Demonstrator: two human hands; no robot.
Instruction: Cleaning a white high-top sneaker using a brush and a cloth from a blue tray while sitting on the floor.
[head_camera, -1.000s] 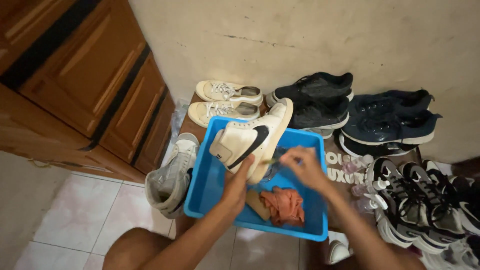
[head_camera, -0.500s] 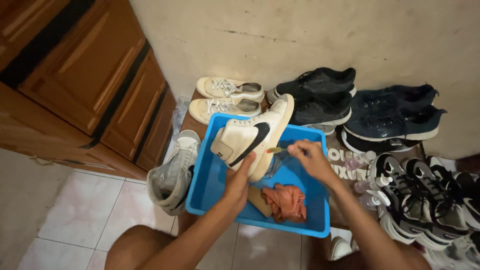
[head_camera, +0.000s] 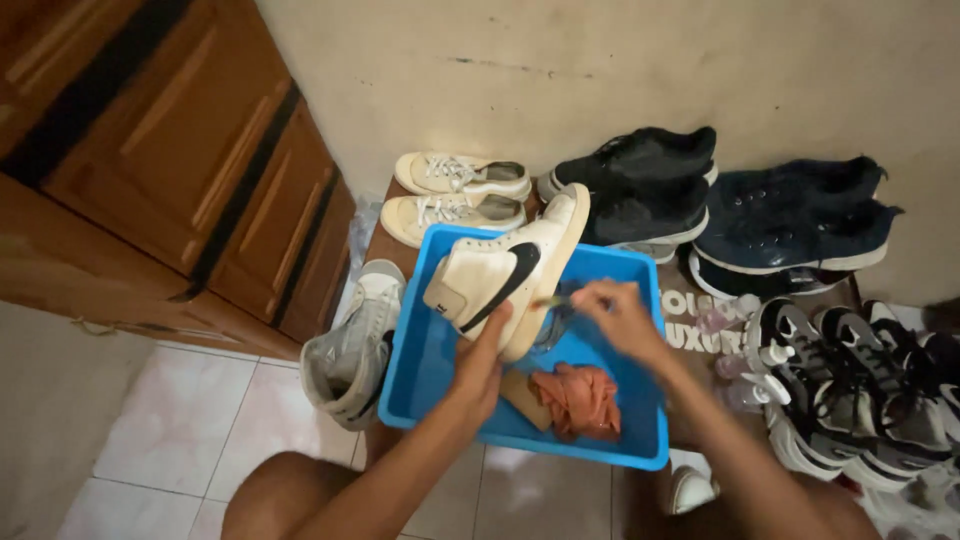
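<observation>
While left hand (head_camera: 482, 362) props the white sneaker (head_camera: 508, 270), right hand (head_camera: 618, 318) brushes.

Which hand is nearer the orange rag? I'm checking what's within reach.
Left. The left hand holds the white shoe just beside the orange rag in the blue tub; the right hand is above it, holding a small brush.

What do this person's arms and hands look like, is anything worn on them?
Both forearms are bare: no sleeves reach into view, and no gloves, watch or bracelet show. The left hand and the right hand are bare too; the picture is too blurred to tell whether any ring is worn.
</observation>
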